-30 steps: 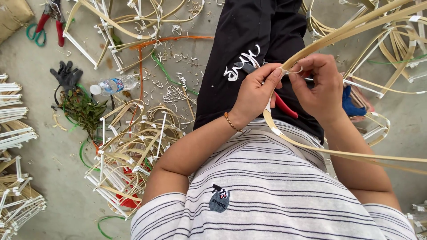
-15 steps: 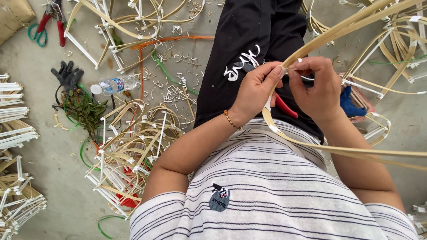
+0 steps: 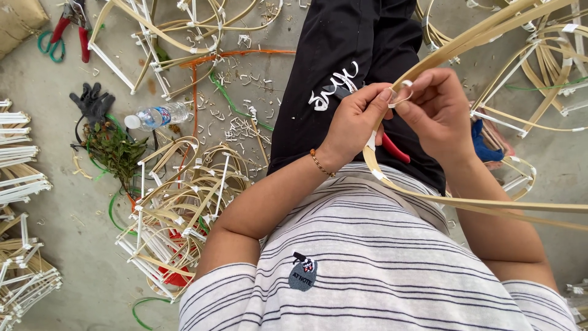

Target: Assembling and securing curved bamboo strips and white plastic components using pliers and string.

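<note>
Both hands have barely shifted over the last second; the right hand [image 3: 438,110] has turned slightly inward, and the small white strip [image 3: 401,98] between the fingertips now shows as a loop rather than a loose end. The left hand [image 3: 355,122] is closed in a pinch, thumb and forefinger pressing on the bent bamboo strip [image 3: 429,196] where the white strip crosses it. The right hand is likewise clenched on the same spot, its fingers gripping the white strip and the bamboo just beside the left fingertips. That joint sits between the two hands, directly in front of the chest, while the bamboo curves down below the left wrist and runs away past the right forearm. A red-handled tool [image 3: 395,149] lies on the lap just under the left hand, against the black trousers [image 3: 343,43]. Well off to the left of the left arm lie a heap of finished bamboo frames [image 3: 177,208], a plastic bottle [image 3: 156,116], a dark glove [image 3: 92,103] and red-handled pliers [image 3: 70,24]. Judging by this, the binding of a joint is in hand, the wrap only partly drawn. The next move seems to call for steady tension on the white strip while the left pinch keeps the bamboo from springing apart.
</note>
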